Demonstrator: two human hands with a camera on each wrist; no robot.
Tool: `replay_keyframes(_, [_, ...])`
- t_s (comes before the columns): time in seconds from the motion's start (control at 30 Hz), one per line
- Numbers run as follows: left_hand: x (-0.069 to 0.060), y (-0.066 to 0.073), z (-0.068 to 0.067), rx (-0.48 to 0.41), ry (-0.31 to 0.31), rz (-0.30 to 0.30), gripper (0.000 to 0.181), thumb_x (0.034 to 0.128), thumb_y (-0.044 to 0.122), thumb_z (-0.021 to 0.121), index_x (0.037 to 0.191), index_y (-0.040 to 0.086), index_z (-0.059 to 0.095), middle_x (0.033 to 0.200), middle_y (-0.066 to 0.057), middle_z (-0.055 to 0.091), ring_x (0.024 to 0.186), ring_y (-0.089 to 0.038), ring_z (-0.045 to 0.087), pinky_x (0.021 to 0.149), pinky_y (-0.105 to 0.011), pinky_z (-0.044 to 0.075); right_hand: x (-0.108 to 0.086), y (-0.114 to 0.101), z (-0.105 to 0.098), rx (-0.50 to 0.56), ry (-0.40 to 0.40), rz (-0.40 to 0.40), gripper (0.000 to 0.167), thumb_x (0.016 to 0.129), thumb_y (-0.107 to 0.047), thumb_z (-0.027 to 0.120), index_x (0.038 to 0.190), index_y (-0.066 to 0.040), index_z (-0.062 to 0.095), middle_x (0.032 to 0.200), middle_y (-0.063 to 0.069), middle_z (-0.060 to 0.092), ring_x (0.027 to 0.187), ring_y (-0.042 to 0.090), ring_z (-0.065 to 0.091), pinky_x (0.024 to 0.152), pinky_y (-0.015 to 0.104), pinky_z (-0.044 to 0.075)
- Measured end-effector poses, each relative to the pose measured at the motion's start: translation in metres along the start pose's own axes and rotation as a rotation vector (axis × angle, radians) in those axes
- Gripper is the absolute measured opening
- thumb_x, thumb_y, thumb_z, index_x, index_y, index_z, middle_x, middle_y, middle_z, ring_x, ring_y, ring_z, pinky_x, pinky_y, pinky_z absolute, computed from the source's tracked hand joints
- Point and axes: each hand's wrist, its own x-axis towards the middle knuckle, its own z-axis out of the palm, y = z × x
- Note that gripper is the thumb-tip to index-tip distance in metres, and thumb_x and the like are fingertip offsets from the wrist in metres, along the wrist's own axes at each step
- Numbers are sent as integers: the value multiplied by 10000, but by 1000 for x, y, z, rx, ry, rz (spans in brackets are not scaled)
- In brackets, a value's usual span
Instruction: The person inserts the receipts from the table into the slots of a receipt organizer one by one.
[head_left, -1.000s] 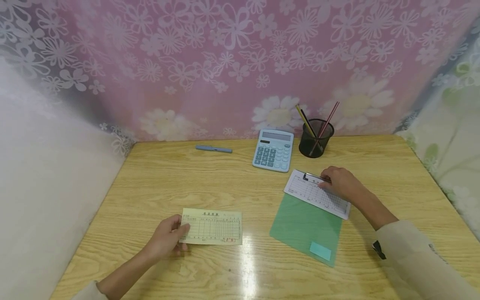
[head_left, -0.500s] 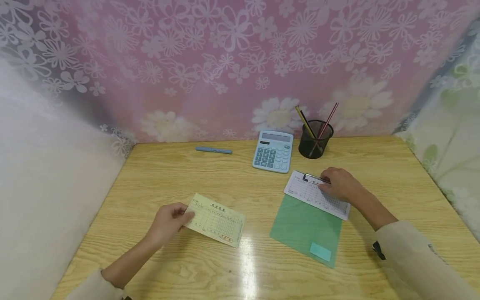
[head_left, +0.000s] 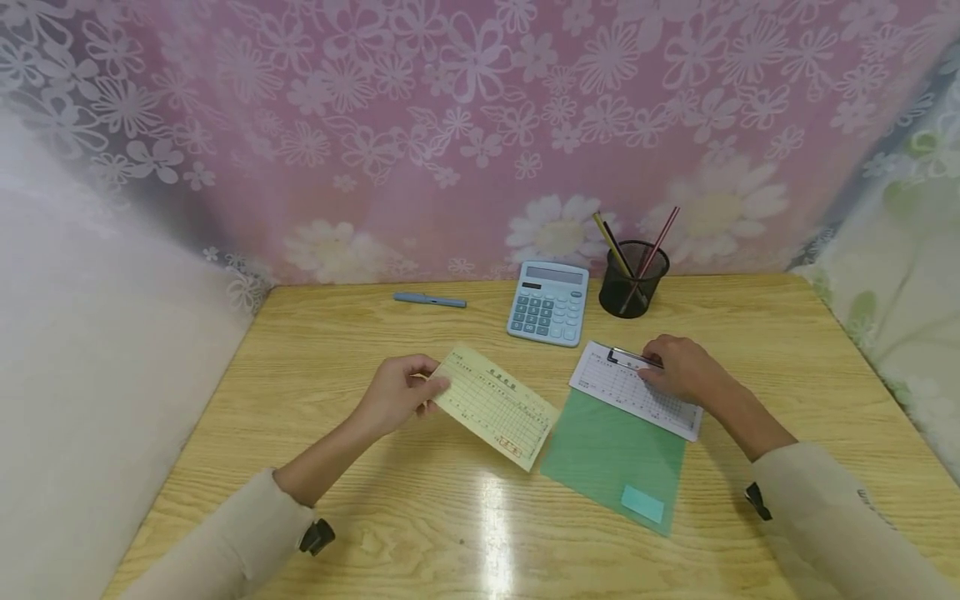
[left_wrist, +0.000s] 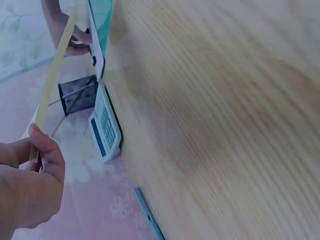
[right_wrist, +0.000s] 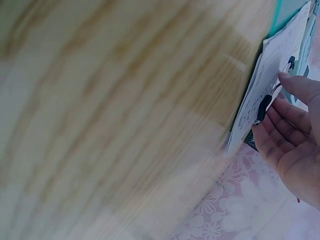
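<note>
My left hand point(head_left: 397, 396) pinches the left end of a yellow receipt pad point(head_left: 495, 408), thumb on top, and holds it tilted above the table. In the left wrist view the pad point(left_wrist: 52, 80) appears edge-on, between thumb and fingers. My right hand point(head_left: 686, 369) grips the metal clip point(head_left: 630, 358) at the top edge of a small clipboard bearing a white printed form point(head_left: 630, 392). Right wrist view: thumb and fingers pinch the clip point(right_wrist: 265, 106) over the papers point(right_wrist: 260, 80). A green translucent folder point(head_left: 611, 458) with a light blue label lies partly under the clipboard.
Behind the clipboard stand a light blue calculator point(head_left: 548, 302) and a black mesh pen cup point(head_left: 632, 287) with several pencils. A blue pen point(head_left: 429, 300) lies near the back edge of the wooden table point(head_left: 300, 358). Flowered cloth hangs behind.
My left hand has carried the yellow receipt pad up and to the right, turning it clockwise, until its right end is near the green folder. The right hand stays on the clip.
</note>
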Motion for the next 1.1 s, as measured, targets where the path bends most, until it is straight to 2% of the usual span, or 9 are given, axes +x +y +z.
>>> replay_keyframes(0.07, [12, 4, 11, -16, -25, -1, 165, 908, 124, 640, 1025, 11, 669, 816, -128, 681, 566, -134, 593, 516, -333, 546, -1, 1, 1, -1, 2, 0, 334, 875, -187, 669, 1107, 49, 626, 993, 163, 642, 848, 253, 586, 805, 483, 523])
replay_keyframes(0.13, [24, 7, 24, -42, -43, -17, 150, 898, 124, 654, 1000, 17, 681, 782, -95, 680, 595, -255, 613, 542, -355, 551, 0, 2, 2, 1, 0, 4, 331, 874, -187, 671, 1105, 47, 628, 985, 159, 642, 843, 249, 584, 798, 480, 522])
replay_keyframes(0.27, [46, 13, 50, -118, -82, -48, 137, 873, 116, 684, 961, 11, 696, 729, -39, 665, 733, -448, 617, 543, -286, 521, 1, 2, 2, 2, 5, -1, 326, 873, -190, 672, 1099, 42, 632, 975, 150, 642, 836, 242, 582, 790, 473, 521])
replay_keyframes(0.33, [57, 13, 64, -164, -100, -62, 143, 863, 118, 697, 949, 4, 697, 715, -26, 656, 689, -409, 621, 532, -261, 500, 1, 2, 3, 0, 10, -8, 322, 872, -191, 675, 1092, 42, 636, 967, 144, 644, 829, 237, 581, 785, 467, 523])
replay_keyframes(0.43, [70, 12, 84, -216, -108, -105, 151, 852, 123, 711, 934, -3, 697, 684, -11, 649, 547, -231, 590, 495, -221, 455, 1, 3, 3, -6, 18, -22, 320, 869, -193, 678, 1079, 45, 639, 956, 143, 647, 818, 235, 585, 776, 467, 523])
replay_keyframes(0.53, [80, 9, 103, -232, -99, -147, 151, 838, 114, 725, 914, -14, 703, 642, -7, 641, 477, -92, 545, 470, -191, 466, 1, 4, 2, -8, 26, -34, 320, 867, -195, 680, 1070, 49, 638, 948, 148, 647, 810, 237, 587, 769, 470, 521])
replay_keyframes(0.77, [95, 4, 138, -200, -47, -210, 134, 796, 93, 759, 833, -19, 696, 570, -30, 634, 460, -73, 583, 450, -193, 515, 1, 6, 1, -10, 26, -55, 318, 870, -200, 678, 1064, 50, 638, 954, 151, 648, 809, 234, 592, 764, 469, 522])
replay_keyframes(0.93, [97, 6, 151, -183, -49, -277, 115, 766, 61, 778, 757, 18, 672, 561, -34, 640, 468, -68, 592, 446, -172, 511, 1, 6, 0, 0, 18, -52, 320, 873, -201, 676, 1070, 48, 637, 948, 147, 645, 802, 230, 584, 756, 466, 520])
replay_keyframes(1.1, [95, 9, 161, -199, -49, -343, 156, 777, 41, 762, 705, 35, 624, 579, -53, 663, 460, -70, 592, 438, -170, 516, 1, 5, 0, 10, 11, -34, 330, 874, -207, 675, 1082, 47, 636, 968, 154, 645, 819, 239, 586, 773, 473, 519])
